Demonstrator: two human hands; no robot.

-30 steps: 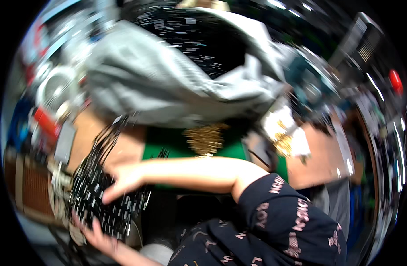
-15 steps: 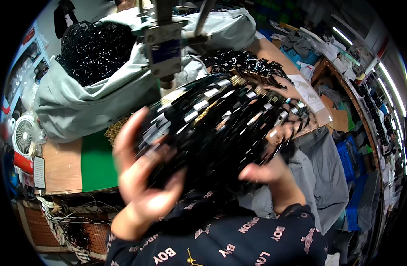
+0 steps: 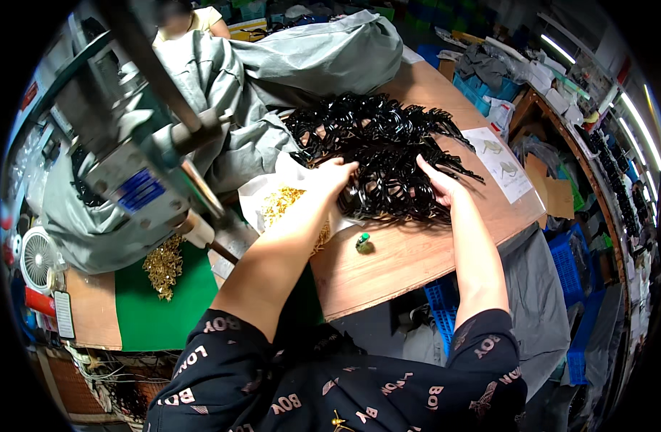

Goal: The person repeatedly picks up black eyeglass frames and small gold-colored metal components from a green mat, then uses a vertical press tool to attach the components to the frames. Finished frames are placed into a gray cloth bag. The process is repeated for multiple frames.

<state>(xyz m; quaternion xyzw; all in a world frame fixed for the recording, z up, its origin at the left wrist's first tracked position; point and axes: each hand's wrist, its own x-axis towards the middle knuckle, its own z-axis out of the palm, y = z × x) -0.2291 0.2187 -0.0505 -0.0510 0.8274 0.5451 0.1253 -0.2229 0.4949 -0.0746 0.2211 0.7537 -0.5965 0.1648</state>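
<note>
A bundle of glossy black curved strips (image 3: 395, 187) lies on the wooden tabletop with both my hands at its sides. My left hand (image 3: 336, 176) has its fingers curled against the left side. At the right side is my right hand (image 3: 438, 183), thumb up and fingers partly hidden by the strips. Just beyond, touching the bundle, is a heap of similar black strips (image 3: 345, 119). Small gold pieces (image 3: 281, 203) lie on white paper beside my left forearm. A small bottle with a green cap (image 3: 364, 245) stands near the table's front edge.
A metal press (image 3: 140, 183) rises at the left. Below it, a gold pile (image 3: 163, 268) lies on a green mat (image 3: 147, 317). Grey cloth sacks (image 3: 323, 54) cover the back. A printed sheet (image 3: 500, 165) lies at the right. Another person (image 3: 194, 25) is at the far left.
The black bundle, held close to me and blurred with motion before, has gone forward and down onto the table. My arms have stretched out, and the press appears larger and farther left.
</note>
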